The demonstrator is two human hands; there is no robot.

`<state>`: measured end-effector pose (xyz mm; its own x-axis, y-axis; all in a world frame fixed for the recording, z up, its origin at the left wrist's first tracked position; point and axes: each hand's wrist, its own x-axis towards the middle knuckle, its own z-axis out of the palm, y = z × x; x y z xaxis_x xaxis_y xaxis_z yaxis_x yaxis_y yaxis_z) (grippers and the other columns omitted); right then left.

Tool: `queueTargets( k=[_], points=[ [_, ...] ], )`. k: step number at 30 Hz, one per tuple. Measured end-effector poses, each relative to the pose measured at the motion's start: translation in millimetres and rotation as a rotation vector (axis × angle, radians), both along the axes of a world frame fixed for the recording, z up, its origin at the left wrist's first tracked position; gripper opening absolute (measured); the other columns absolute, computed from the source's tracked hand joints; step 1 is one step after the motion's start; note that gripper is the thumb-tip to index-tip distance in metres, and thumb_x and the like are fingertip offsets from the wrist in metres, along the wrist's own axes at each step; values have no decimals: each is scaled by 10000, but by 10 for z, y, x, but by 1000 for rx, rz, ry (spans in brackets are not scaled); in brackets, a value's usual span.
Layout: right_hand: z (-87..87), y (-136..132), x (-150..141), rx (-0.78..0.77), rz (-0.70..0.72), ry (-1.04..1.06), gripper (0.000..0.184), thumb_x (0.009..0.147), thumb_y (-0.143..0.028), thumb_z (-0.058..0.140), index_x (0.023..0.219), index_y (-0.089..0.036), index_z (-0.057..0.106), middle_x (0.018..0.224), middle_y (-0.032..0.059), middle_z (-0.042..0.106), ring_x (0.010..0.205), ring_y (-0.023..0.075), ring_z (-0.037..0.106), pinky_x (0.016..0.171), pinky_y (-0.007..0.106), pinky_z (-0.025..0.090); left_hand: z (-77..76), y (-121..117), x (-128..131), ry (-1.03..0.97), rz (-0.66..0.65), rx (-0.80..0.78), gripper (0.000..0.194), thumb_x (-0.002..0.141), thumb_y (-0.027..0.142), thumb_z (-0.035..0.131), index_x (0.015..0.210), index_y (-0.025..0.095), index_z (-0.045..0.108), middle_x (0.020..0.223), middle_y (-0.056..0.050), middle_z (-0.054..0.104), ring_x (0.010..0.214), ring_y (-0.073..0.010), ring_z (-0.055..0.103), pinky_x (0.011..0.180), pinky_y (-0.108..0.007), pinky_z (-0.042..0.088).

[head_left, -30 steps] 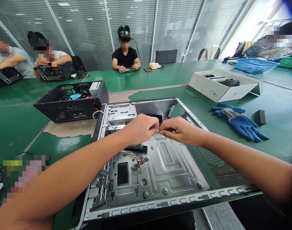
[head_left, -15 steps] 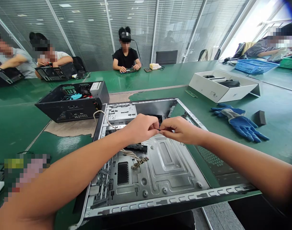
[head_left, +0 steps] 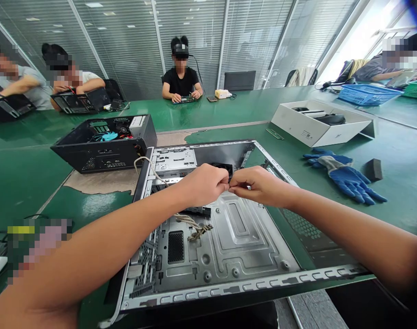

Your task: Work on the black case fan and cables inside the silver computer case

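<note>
An open computer case (head_left: 235,256) lies on its side in front of me, its bare metal panel facing up. Over its far half, my left hand (head_left: 208,183) and my right hand (head_left: 258,185) meet fingertip to fingertip, both closed in a pinch. Whatever is between the fingers is too small and hidden to name. Behind the hands, a black part (head_left: 225,169) is partly covered. A beige cable bundle (head_left: 197,230) with a knotted end rests inside the case, below my left forearm, and near it sits a metal drive cage (head_left: 174,161).
A second black computer case (head_left: 108,153) with a blue fan stands at back left on cardboard (head_left: 98,185). To the right are blue gloves (head_left: 348,178), a dark block (head_left: 373,169), a white box (head_left: 318,130) and a memory stick (head_left: 274,134). Several people work around the green table.
Both hands stay pinched together at nearly the same spot, with a slight shift of the fingers. The view has moved very slightly; the case and cables lie as before.
</note>
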<state>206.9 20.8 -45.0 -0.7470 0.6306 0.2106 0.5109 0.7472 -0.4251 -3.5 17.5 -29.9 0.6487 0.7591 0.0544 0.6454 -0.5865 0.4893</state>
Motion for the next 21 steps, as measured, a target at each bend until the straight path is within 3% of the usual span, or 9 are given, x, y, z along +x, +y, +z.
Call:
queueTargets(
  k=[12, 21],
  points=[
    [-22, 23, 24, -79, -21, -25, 217, 904, -295, 501, 782, -169, 628, 668, -6, 579, 584, 103, 461, 571, 245, 336, -26, 17, -31, -113, -47, -8, 77, 816, 197, 591, 826, 163, 660, 683, 9, 644, 599, -93, 510, 596, -247, 371],
    [5, 14, 2, -67, 42, -33, 242, 926, -275, 469, 753, -174, 605, 679, -3, 579, 590, 99, 459, 591, 254, 349, -57, 42, -25, -63, -62, 50, 142, 859, 229, 559, 843, 171, 688, 734, -15, 671, 647, -119, 543, 619, -269, 369]
  ],
)
